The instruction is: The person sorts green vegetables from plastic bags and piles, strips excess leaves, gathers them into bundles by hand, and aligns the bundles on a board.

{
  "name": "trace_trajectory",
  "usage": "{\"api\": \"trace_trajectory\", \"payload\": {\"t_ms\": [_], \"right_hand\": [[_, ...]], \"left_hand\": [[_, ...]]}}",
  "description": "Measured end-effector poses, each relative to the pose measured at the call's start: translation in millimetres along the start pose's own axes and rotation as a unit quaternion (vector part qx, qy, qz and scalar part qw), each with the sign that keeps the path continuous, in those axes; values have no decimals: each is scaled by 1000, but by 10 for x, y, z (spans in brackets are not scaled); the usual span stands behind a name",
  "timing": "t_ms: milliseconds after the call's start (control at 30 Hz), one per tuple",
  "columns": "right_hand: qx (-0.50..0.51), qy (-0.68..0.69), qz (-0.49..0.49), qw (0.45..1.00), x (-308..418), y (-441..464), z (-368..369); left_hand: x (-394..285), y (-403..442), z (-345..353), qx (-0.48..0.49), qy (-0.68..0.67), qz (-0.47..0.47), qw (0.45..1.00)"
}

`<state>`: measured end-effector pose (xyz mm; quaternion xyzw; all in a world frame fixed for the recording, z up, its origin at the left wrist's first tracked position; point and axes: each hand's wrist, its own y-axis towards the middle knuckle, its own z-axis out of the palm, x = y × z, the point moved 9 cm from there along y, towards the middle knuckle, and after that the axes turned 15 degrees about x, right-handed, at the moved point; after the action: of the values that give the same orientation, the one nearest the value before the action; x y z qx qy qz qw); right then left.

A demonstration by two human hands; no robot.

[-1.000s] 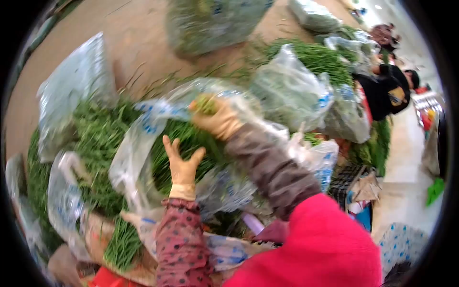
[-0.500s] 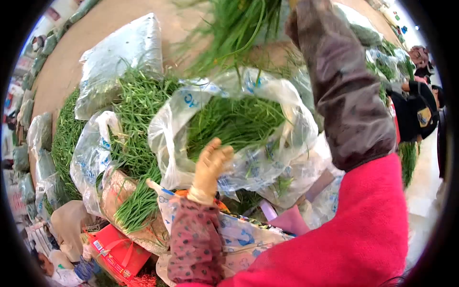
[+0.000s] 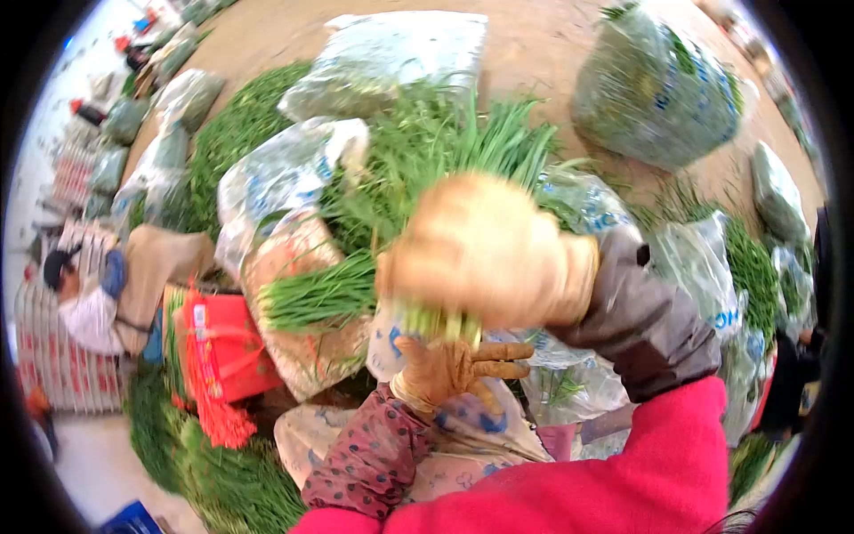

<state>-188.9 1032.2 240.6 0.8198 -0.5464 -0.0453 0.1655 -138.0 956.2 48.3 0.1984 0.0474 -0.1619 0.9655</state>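
Note:
My right hand, in a tan glove and blurred by motion, is closed around a bunch of long green stalks. The leaves point up and away, and the pale cut ends show beneath the fist. Just below those ends my left hand, also gloved, has its fingers spread. A small bunch of green stalks lies to the left on a tan sack. Loose greens are heaped behind it, beside a clear plastic bag. A patterned cloth lies under my left forearm.
A red box with red ties stands at the left. Beyond it sits a person in a dark cap. Filled plastic bags stand at the back right. More greens lie at the lower left. A person in black is at the right edge.
The right hand has come down from the upper area with the green bunch, in front of my body. My left hand has turned and spread its fingers. The view has swung left.

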Motion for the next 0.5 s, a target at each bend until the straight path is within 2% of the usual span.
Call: {"api": "trace_trajectory", "payload": {"t_ms": [100, 167, 267, 333, 433, 500], "right_hand": [[-33, 56, -135, 989, 820, 218, 319], [-19, 93, -210, 973, 1243, 306, 484], [-72, 137, -275, 949, 1708, 353, 639], [20, 133, -360, 923, 2108, 377, 856], [1, 207, -409, 889, 2503, 371, 1163], [39, 220, -457, 861, 2663, 297, 1450]], "left_hand": [[-146, -415, 139, 20, 4, 83, 996], [-187, -676, 204, 11, 20, 111, 994], [-248, -1036, 268, -6, 40, 147, 988], [-285, -1236, 321, -10, 55, 170, 984], [-242, -1535, 332, -17, 61, 193, 979], [-157, -1733, 284, -27, 63, 202, 977]]}}
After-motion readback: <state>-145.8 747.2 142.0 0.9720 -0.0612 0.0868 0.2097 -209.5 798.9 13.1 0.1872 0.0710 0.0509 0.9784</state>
